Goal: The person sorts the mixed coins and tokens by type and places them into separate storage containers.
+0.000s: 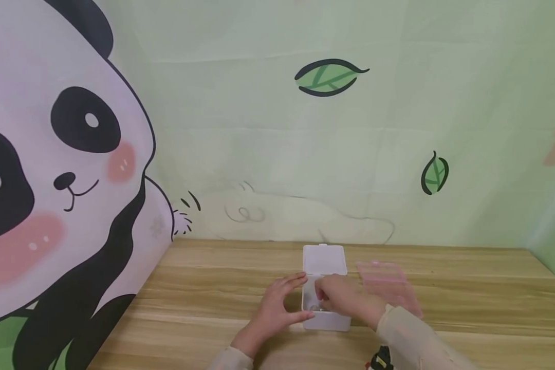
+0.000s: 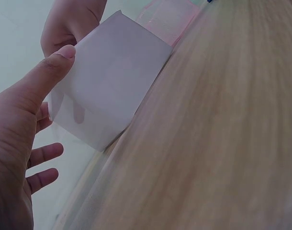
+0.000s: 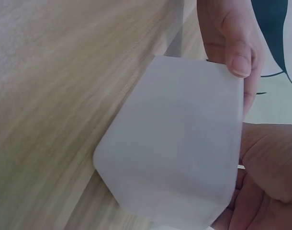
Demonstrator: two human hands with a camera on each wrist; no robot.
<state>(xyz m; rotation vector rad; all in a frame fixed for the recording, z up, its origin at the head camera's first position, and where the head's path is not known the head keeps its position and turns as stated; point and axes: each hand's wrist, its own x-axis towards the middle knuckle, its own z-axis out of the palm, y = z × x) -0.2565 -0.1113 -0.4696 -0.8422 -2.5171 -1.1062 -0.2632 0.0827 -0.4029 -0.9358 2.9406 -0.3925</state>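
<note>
A white box (image 1: 326,322) (image 2: 112,72) (image 3: 174,134) stands on the table with its lid (image 1: 325,259) folded back. My left hand (image 1: 275,306) (image 2: 21,115) (image 3: 234,33) grips its left side, thumb on the near rim and a fingertip by the far end. Over the opening, my right hand (image 1: 342,294) (image 2: 74,24) (image 3: 270,163) reaches down into the box with bent fingers. Small shiny pieces (image 1: 316,308) lie on the box's floor beside those fingers. The right fingertips are hidden, so whether they hold a piece is unclear.
Right of the box, a translucent pink case (image 1: 390,282) (image 2: 167,21) lies flat on the wooden table (image 1: 203,288). A small black, white and red object (image 1: 380,359) is at the bottom edge, near the right sleeve. A printed cloth with a panda and leaves hangs behind and at the left.
</note>
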